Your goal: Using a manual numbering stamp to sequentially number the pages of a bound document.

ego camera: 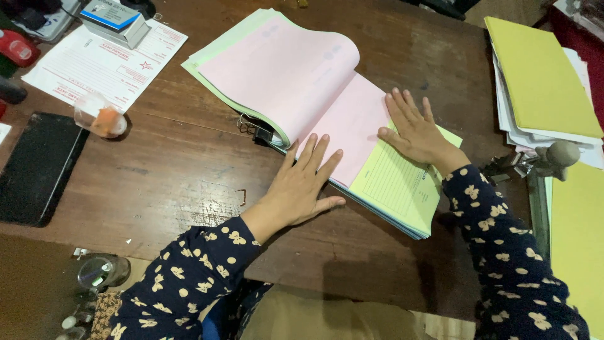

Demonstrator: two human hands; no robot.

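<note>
Lying open: pink-and-yellow form pad (352,135)

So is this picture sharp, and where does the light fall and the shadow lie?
Head view: the hands, left and right, and the pink sheet are sharp and evenly lit; the table shows a dull sheen; dark shadow lies under the paper stack's near edge; the corners darken, and edges bend slightly.

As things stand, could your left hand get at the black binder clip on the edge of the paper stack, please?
Probably yes. The left hand lies flat on the pink sheet, and the binder clip sits just beyond it on bare table, nothing between. The right hand presses the stack's far side.
</note>
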